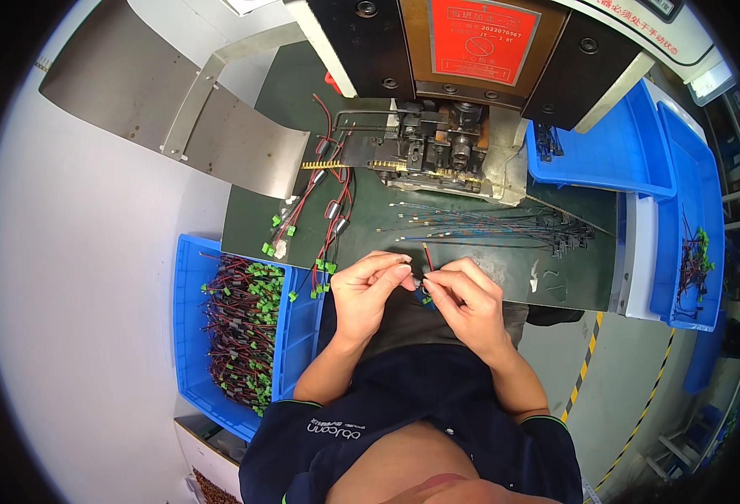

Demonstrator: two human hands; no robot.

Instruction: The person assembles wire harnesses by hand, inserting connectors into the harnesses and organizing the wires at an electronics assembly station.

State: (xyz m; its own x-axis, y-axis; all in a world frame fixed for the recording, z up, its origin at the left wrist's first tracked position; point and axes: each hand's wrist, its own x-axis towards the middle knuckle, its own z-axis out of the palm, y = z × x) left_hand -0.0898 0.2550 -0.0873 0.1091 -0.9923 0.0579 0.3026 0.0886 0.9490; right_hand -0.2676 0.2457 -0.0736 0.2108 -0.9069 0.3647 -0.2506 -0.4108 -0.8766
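Note:
My left hand (368,294) and my right hand (469,304) meet close together at the near edge of the dark green table. The right thumb and fingers pinch a thin red-and-black wire lead (428,257), whose tip points away from me. A bit of green shows just below the fingertips. My left thumb and forefinger are pressed together beside the wire; what they hold is too small to name. Beyond my hands a bundle of thin dark cables (487,227) lies across the table. Left of them rest several red-and-black wire leads (336,210) with green connectors and dark cylinders.
A crimping press (449,143) stands behind the cables, fed by a yellowish terminal strip (324,165). A curved metal guard (240,134) reaches in from the left. A blue bin (187,336) full of wire leads sits at lower left; blue trays (664,244) stand at right.

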